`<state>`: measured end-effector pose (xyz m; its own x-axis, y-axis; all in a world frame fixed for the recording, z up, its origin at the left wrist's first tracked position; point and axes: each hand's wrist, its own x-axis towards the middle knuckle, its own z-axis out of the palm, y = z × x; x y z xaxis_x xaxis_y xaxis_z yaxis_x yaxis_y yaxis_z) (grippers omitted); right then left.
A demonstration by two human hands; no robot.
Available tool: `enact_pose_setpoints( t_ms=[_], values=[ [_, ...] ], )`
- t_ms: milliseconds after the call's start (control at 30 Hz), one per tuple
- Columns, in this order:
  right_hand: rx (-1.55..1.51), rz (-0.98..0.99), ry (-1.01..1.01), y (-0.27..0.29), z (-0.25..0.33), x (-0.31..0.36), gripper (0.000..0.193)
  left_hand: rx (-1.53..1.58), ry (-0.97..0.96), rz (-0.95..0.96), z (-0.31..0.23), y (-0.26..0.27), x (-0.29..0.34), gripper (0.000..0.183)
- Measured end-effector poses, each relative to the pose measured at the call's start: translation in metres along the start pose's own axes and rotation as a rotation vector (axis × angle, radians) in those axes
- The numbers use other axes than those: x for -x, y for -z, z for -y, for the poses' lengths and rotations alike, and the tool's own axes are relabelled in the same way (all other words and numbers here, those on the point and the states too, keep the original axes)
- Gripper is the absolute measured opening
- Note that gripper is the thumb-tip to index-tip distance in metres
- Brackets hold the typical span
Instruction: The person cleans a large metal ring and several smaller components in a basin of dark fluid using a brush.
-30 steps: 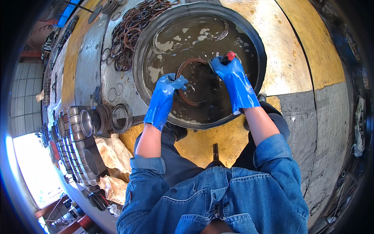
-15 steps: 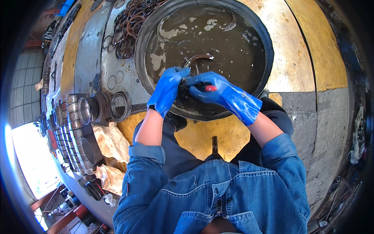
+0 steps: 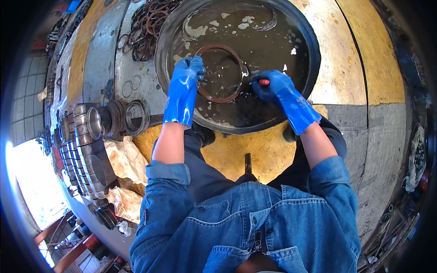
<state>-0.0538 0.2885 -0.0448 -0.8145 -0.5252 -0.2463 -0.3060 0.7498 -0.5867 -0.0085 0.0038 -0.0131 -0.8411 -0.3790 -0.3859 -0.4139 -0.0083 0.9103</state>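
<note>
From here, the left hand's (image 3: 188,68) fingers close on the left edge of a rusty ring (image 3: 217,46) inside the tub (image 3: 314,57), probably steadying it. The right hand's (image 3: 274,85) fingers curl round a red-ended tool (image 3: 264,82) beside the opposite edge, seemingly for working room.

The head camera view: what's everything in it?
Ring: one, reddish brown, in left hand
Tool: one, red end, in right hand
Tub: one, dark grey, ahead, holding liquid
Piled rings: many, brown, upper left
Thin rings: two, grey, left of tub
Metal sleeves: many, steel grey, left side
Crumpled paper: two pieces, tan, beside sleeves
Floor panels: several, yellow and grey, underneath
Trousers: one pair, dark, centre
Jacket: one, blue denim, bottom
Left hand: one, blue glove, holding ring
Right hand: one, blue glove, holding tool
</note>
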Motion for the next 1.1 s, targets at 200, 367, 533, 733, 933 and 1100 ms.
enact_pose_setpoints(
  t_ms=[200, 367, 533, 733, 933, 1100],
  values=[
    [-0.494, -0.155, -0.106, 0.02, 0.021, -0.012, 0.026, -0.062, 0.014, -0.087, -0.009, 0.009, 0.005, 0.035],
    [-0.444, -0.331, 0.369, 0.02, 0.025, -0.031, 0.025, -0.068, -0.031, 0.005, -0.014, 0.001, 0.011, 0.036],
    [-0.365, -0.12, -0.038, 0.006, 0.038, -0.021, 0.028, -0.055, -0.198, 0.015, 0.01, 0.003, -0.005, 0.033],
    [-0.805, 0.133, -0.361, -0.013, 0.048, -0.015, 0.032, -0.345, -0.467, -0.118, 0.035, -0.012, -0.01, 0.043],
    [-1.46, 0.237, -0.55, -0.016, 0.057, -0.017, 0.024, -0.377, -0.53, -0.088, 0.032, -0.028, 0.004, 0.036],
    [-0.865, 0.162, -0.244, -0.016, 0.059, -0.01, 0.026, -0.454, -0.655, -0.141, 0.026, -0.034, 0.012, 0.038]
  ],
)
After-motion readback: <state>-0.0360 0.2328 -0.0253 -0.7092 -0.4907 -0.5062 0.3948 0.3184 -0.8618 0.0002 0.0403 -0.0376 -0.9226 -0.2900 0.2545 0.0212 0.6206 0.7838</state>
